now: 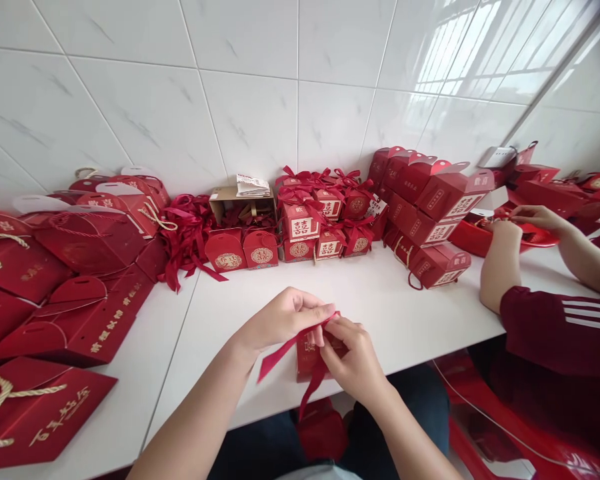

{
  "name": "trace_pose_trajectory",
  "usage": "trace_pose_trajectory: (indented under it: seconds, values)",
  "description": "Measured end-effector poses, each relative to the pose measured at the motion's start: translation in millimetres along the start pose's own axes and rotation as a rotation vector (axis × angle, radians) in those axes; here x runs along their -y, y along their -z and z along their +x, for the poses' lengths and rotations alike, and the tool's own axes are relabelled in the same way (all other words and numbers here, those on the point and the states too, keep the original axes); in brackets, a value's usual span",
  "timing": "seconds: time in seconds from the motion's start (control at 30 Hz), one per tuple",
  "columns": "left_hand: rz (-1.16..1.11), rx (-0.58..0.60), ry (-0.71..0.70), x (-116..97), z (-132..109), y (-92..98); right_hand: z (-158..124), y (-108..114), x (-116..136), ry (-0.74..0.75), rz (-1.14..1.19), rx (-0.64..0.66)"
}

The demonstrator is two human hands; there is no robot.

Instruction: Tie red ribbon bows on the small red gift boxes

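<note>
A small red gift box [306, 360] stands at the table's front edge, partly covered by my hands. A red ribbon [280, 357] lies across its top, with loose ends hanging to the left and down the front. My left hand [295, 317] pinches the ribbon over the box between thumb and fingers. Against the box's right side, my right hand [353, 353] has its fingers closed on the ribbon too. Whether the ribbon is knotted cannot be seen beneath the fingers.
Red boxes with rope handles [75, 267] pile up on the left. Loose ribbons [183, 233] lie beside a cardboard box [215, 200]. Ribbon-tied boxes [303, 223] and stacked long boxes [430, 207] line the wall. At right a co-worker's hands [535, 220] work above a red tray [543, 239].
</note>
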State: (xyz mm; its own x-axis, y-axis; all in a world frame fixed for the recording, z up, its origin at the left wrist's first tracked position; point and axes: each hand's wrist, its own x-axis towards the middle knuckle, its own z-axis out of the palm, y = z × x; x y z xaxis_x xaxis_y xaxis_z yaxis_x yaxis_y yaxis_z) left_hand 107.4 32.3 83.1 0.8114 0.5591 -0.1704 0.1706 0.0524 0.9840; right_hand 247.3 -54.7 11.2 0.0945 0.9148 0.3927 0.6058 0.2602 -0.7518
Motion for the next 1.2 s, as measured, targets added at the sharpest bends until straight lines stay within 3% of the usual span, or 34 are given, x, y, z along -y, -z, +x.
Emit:
trace_pose_trajectory:
  seconds: [0.13,0.27,0.33,0.47,0.67,0.8,1.07,1.2]
  values:
    - [0.048,0.016,-0.057,-11.4,12.6,-4.6,-1.3,-1.1,-1.1,-0.015,0.039,0.012]
    - [0.111,-0.147,-0.21,-12.0,16.2,-5.2,-0.2,-1.3,-4.8,-0.049,0.042,0.006]
    - [0.186,-0.261,-0.193,-1.3,12.6,-3.5,0.6,1.2,-5.9,-0.058,0.076,0.022]
    - [0.3,-0.31,-0.121,32.6,0.9,-3.5,0.1,4.4,-6.8,-0.097,0.205,0.069]
    - [0.21,-0.525,-0.148,62.0,-11.4,-22.1,-7.5,-7.6,-12.8,-0.273,0.414,-0.125]
    - [0.233,-0.573,-0.219,69.6,-13.6,-31.5,-9.3,-10.6,-15.6,-0.183,0.334,-0.173]
    - [0.268,-0.667,-0.327,84.1,-8.0,-36.5,-13.3,-5.2,-14.7,-0.05,0.164,-0.136]
    - [0.236,-0.708,-0.34,88.0,-6.9,-39.6,-17.5,-7.4,-20.6,-0.074,0.137,-0.172]
